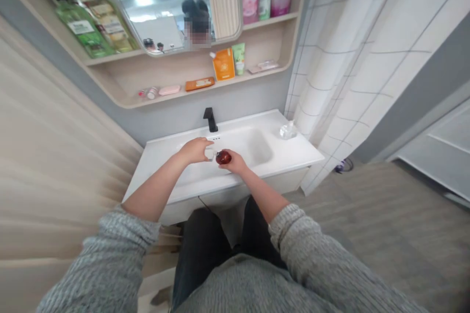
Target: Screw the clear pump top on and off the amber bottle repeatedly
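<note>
Left grip point(193, 150) clamped on a white bottle top point(209, 154), right grip point(235, 162) clamped on a dark red bottle point(223, 157), both over the sink point(253, 129).

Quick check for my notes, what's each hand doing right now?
Left hand: closed, holding a small white object, maybe a cap.
Right hand: closed, holding a round dark red bottle.

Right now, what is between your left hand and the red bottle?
The head view shows a small white piece, maybe a cap, between the left hand and the dark red bottle.
</note>
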The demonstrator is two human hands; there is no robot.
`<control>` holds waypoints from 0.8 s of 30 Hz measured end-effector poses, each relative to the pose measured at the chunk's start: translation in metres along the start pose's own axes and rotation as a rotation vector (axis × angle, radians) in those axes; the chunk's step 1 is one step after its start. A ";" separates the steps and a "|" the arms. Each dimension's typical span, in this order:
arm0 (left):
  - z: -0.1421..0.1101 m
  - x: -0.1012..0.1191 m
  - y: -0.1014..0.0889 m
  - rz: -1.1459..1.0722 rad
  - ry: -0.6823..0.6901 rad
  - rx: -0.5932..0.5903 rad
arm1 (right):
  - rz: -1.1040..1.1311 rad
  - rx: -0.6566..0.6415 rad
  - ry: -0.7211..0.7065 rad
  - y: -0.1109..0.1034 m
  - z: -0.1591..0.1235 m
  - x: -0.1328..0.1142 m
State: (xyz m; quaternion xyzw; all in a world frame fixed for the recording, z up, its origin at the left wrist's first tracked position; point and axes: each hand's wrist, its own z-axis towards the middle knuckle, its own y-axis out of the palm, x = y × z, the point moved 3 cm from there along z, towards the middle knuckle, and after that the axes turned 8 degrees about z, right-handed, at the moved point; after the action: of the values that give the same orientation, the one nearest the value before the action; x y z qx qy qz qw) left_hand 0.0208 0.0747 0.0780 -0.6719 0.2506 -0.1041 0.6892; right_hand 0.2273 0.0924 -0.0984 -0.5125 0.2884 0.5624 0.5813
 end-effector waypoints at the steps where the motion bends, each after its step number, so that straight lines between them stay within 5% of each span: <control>1: 0.001 0.000 -0.001 -0.004 0.007 0.001 | 0.001 0.003 -0.001 0.000 0.000 0.000; 24: 0.013 0.001 -0.015 0.030 0.047 -0.054 | -0.005 0.022 0.006 0.000 -0.001 -0.005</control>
State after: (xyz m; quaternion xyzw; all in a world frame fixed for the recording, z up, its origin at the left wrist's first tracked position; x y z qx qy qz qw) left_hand 0.0308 0.0842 0.0924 -0.6838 0.2796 -0.1028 0.6660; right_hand 0.2267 0.0896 -0.0947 -0.5085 0.2950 0.5562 0.5874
